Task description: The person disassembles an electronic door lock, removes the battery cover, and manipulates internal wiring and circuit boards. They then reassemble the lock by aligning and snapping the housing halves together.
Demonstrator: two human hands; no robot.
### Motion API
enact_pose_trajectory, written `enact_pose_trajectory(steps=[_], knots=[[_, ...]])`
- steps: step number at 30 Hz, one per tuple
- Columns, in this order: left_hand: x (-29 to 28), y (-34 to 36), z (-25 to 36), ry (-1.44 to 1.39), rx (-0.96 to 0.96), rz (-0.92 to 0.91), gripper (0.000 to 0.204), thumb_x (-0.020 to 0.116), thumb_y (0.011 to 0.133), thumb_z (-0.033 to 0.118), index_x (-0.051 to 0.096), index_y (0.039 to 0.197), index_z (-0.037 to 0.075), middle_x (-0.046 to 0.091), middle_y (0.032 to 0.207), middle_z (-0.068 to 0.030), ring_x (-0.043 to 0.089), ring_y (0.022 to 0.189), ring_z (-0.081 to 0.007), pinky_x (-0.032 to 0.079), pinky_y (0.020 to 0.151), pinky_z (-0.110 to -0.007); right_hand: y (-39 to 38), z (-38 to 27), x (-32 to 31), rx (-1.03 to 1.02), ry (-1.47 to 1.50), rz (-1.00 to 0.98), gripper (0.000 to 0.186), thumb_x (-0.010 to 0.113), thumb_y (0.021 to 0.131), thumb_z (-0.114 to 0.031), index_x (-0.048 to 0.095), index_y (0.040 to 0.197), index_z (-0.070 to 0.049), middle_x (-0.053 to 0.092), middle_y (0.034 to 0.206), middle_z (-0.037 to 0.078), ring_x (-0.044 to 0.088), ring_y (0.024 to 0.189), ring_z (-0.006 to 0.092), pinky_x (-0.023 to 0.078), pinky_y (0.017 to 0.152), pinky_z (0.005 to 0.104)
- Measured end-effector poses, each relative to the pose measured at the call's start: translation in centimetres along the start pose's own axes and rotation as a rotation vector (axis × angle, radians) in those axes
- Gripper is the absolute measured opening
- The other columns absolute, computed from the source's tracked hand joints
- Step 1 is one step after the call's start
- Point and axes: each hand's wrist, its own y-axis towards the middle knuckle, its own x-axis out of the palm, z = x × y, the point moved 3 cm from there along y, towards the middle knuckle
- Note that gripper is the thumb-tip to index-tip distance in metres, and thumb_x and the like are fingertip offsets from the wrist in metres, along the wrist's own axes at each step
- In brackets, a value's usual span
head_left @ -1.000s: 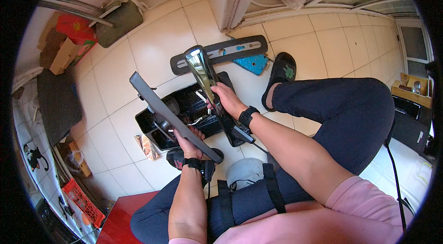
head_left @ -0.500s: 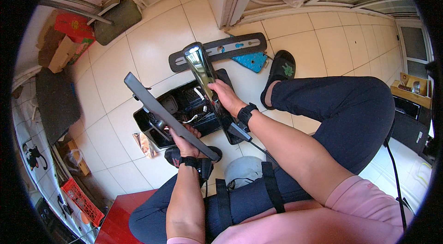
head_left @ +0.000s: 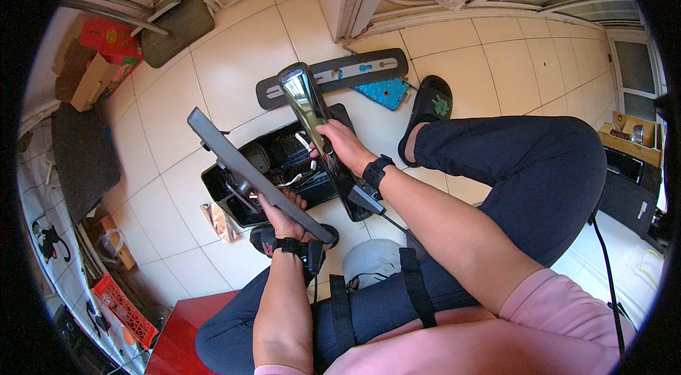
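Left hand (head_left: 280, 217) and right hand (head_left: 343, 147) both clamped, above an open black box (head_left: 273, 144) I grip a grey panel (head_left: 248, 167) in my left, a shiny black cover (head_left: 305, 102) in my right; white cord (head_left: 299, 178) shows against the box's inside.

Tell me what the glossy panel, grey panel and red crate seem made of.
Glossy panel: probably glass or polished plastic, metal not ruled out; mirror-smooth, with bright reflections.
Grey panel: likely plastic, matte, showing only soft shading.
Red crate: seemingly moulded plastic, evenly coloured across its open lattice.
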Motion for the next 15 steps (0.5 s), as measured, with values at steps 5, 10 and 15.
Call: enact_pose_trajectory(steps=[5,10,15], knots=[[0.29,0.0,0.07,-0.012,-0.009,-0.032,0.065,0.04,0.093,0.076,0.048,0.076,0.014,0.044,0.063,-0.0003,0.039,0.054,-0.0188,0.034,0.053,-0.033,-0.2,-0.39,0.09,0.015,-0.021,-0.003,0.032,0.044,0.105,-0.034,0.056,0.115,-0.006,0.068,0.096,0.008,0.07,0.083,0.0174,0.052,0.071,0.0288],[0.16,0.09,0.15,-0.004,0.02,-0.038,0.065,0.039,0.095,0.075,0.048,0.077,0.014,0.045,0.065,-0.0005,0.039,0.055,-0.0186,0.034,0.054,-0.034,-0.17,-0.45,0.09,0.02,-0.03,0.003,0.033,0.045,0.104,-0.035,0.055,0.116,-0.006,0.069,0.096,0.008,0.07,0.084,0.0172,0.051,0.07,0.0288],[-0.01,0.25,0.03,-0.008,0.009,-0.02,0.064,0.039,0.094,0.076,0.048,0.079,0.014,0.046,0.067,-0.0009,0.039,0.055,-0.0187,0.034,0.054,-0.034,-0.18,-0.46,0.09,0.02,-0.023,0.005,0.032,0.045,0.104,-0.035,0.055,0.116,-0.006,0.069,0.096,0.009,0.07,0.084,0.0173,0.051,0.07,0.0288]])
